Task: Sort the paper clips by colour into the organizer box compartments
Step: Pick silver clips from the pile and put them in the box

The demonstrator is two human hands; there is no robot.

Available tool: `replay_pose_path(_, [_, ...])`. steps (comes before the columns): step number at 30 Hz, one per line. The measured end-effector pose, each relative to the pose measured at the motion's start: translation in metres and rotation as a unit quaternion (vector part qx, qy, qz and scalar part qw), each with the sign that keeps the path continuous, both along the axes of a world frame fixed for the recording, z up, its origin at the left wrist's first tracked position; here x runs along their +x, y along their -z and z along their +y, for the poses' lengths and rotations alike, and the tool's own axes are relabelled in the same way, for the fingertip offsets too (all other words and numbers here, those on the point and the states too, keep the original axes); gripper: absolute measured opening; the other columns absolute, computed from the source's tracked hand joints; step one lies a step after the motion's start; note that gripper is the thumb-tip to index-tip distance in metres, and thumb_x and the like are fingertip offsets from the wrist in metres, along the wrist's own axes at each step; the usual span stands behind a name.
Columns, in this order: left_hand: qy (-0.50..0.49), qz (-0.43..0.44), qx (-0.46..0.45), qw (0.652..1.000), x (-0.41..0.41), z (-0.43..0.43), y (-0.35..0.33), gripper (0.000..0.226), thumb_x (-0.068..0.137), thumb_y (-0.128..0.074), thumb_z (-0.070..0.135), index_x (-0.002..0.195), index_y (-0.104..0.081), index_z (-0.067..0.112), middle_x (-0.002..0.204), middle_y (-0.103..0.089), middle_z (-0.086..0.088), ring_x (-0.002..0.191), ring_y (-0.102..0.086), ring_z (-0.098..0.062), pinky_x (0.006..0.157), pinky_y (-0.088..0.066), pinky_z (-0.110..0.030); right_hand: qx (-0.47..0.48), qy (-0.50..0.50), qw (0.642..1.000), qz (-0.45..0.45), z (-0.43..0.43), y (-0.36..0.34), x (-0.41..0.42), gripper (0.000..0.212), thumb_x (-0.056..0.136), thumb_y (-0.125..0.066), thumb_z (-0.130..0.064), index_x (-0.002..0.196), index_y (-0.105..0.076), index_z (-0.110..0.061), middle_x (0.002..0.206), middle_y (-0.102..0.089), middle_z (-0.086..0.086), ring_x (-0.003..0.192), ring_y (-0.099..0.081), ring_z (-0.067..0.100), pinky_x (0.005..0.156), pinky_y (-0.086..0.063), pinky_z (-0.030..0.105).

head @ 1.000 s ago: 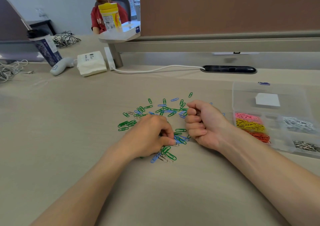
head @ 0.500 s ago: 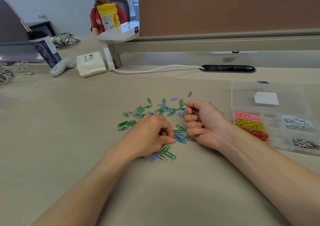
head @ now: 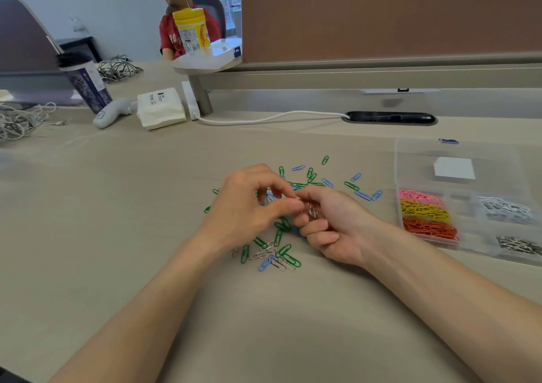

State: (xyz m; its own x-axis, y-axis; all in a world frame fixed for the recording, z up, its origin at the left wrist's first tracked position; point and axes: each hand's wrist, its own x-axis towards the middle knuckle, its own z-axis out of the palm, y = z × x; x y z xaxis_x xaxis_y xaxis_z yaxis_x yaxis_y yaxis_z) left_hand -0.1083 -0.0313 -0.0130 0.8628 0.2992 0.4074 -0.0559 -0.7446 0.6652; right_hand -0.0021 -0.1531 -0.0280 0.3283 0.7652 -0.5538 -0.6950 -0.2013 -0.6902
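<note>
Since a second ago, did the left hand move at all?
Yes. The left hand went farther up the desk, away from the loose silver clips lying nearest you, and its fingertips now meet the right hand.

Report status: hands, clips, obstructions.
Right hand grips silver clips. Left hand at them, grip unclear. Green and blue clips loose on desk. Organizer box unobstructed.
</note>
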Motion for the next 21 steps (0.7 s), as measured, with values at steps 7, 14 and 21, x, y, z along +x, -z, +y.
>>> replay_pose_path(7, [0.047, 0.312, 0.061, 0.947, -0.021, 0.036, -0.004, 0.018, 0.069, -0.087, 0.023, 0.083, -0.076, 0.025, 0.076, -0.066, 0.011, 0.063, -0.053, 0.002, 0.059, -0.039, -0.011, -0.012, 0.028, 1.000, 0.001, -0.002, 0.001, 0.006, 0.035, 0.095, -0.047, -0.027, 0.062, -0.042, -0.019, 0.050, -0.026, -0.006, 0.033, -0.016, 0.005, 0.027, -0.007, 0.015])
replay_pose_path(14, [0.043, 0.320, 0.100, 0.941, -0.018, 0.036, 0.000, 0.009, 0.082, -0.074, 0.010, 0.077, -0.071, 0.016, 0.076, -0.066, 0.005, 0.059, -0.052, 0.005, 0.056, -0.036, -0.006, -0.008, 0.024, 1.000, -0.005, -0.002, 0.001, 0.007, 0.034, 0.095, -0.048, -0.028, 0.062, -0.042, -0.019, 0.051, -0.027, -0.006, 0.033, -0.017, 0.005, 0.028, -0.007, 0.014])
replay_pose_path(21, [0.041, 0.307, 0.092, 0.946, -0.019, 0.034, -0.002, 0.028, 0.066, -0.088, 0.033, 0.088, -0.073, 0.025, 0.079, -0.062, 0.011, 0.064, -0.051, 0.005, 0.058, -0.037, -0.009, -0.005, 0.023, 1.000, -0.009, -0.002, 0.002, 0.007, 0.034, 0.094, -0.048, -0.028, 0.062, -0.043, -0.018, 0.052, -0.028, -0.005, 0.034, -0.017, 0.005, 0.029, -0.007, 0.014])
